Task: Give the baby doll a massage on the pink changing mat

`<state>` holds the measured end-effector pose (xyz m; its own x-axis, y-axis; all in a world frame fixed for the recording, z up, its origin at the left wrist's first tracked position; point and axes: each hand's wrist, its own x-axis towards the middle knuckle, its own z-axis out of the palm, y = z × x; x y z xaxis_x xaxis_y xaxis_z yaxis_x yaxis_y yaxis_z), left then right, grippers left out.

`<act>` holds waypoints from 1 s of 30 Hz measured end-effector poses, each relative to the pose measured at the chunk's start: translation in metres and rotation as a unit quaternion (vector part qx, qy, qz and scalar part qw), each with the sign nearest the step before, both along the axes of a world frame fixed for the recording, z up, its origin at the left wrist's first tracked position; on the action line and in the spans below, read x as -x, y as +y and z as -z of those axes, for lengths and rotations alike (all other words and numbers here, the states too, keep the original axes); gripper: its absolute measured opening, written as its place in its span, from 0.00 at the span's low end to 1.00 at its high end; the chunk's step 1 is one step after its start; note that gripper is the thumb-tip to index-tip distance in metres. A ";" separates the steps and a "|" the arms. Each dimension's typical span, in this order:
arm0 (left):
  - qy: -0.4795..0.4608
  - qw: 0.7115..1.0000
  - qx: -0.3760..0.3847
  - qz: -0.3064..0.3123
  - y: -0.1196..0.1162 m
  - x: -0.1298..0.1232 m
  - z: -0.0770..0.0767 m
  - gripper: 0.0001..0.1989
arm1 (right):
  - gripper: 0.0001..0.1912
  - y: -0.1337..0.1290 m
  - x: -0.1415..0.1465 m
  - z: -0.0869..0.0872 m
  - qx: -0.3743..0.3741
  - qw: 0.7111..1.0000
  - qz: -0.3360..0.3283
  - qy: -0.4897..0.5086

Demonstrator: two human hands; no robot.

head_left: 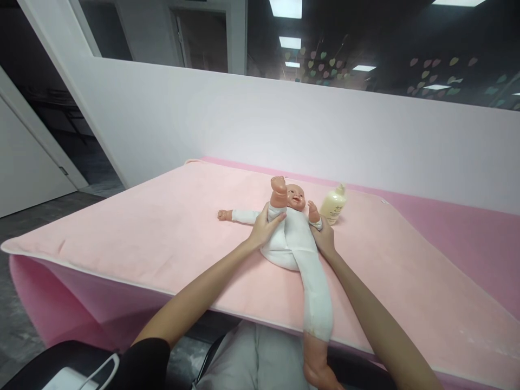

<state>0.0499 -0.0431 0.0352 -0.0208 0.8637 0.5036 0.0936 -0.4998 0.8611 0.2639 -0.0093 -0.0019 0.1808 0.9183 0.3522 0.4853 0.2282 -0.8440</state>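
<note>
A baby doll [298, 238] with a white cloth body lies on its back on a pink padded cover [162, 233], head away from me. My left hand [264, 227] is wrapped round one of its legs, near the ankle, and holds it raised so the foot points up. Around the doll's arm at the wrist, my right hand [324, 235] is closed. The doll's other leg stretches toward me and hangs over the table edge. Its other arm lies out to the left. Just beyond my right hand stands a pale yellow pump bottle [333, 205].
A white wall [162, 114] with dark glass above runs behind the table. Pink cloth [60, 303] hangs from the table's front left. A white device with a cable [77, 379] sits at the lower left. A door [32, 157] stands at the far left.
</note>
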 end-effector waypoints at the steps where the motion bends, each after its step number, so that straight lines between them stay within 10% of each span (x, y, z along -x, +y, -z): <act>1: 0.000 1.000 -0.002 -0.001 0.000 0.000 0.000 0.18 | 0.23 0.000 0.000 0.000 0.000 1.000 0.000 -0.001; 30: 0.035 0.993 -0.104 0.051 -0.015 0.003 -0.001 0.24 | 0.19 0.005 -0.003 0.005 -0.072 0.995 -0.039 -0.052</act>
<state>0.0468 -0.0580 0.0360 0.1022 0.7371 0.6680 0.0897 -0.6756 0.7318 0.2668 -0.0044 -0.0072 0.0665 0.8663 0.4950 0.5440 0.3844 -0.7459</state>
